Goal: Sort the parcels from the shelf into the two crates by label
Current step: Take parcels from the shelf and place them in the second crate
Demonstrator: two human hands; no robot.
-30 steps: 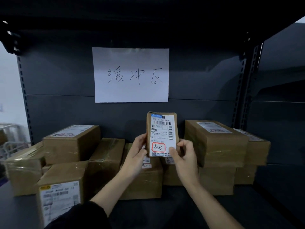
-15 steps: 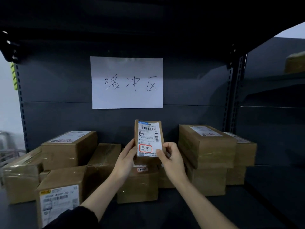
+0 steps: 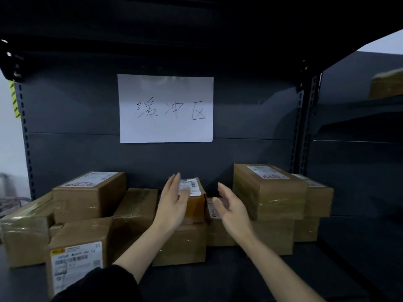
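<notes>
A small brown parcel with a white label on top lies flat on a larger box in the middle of the shelf. My left hand rests against its left side, fingers spread. My right hand hovers to its right, fingers apart, holding nothing. Several more brown parcels are stacked on both sides: one with a label on top at the left, one at the front left, and a tall stack at the right. No crates are in view.
A white paper sign with handwritten characters hangs on the dark back panel of the shelf. Slotted uprights stand at the left and right. Another shelf bay with a parcel lies at the right.
The small parcel was held upright in both hands, label facing me; it now lies flat on the middle stack. My right hand has let go and my left hand has opened.
</notes>
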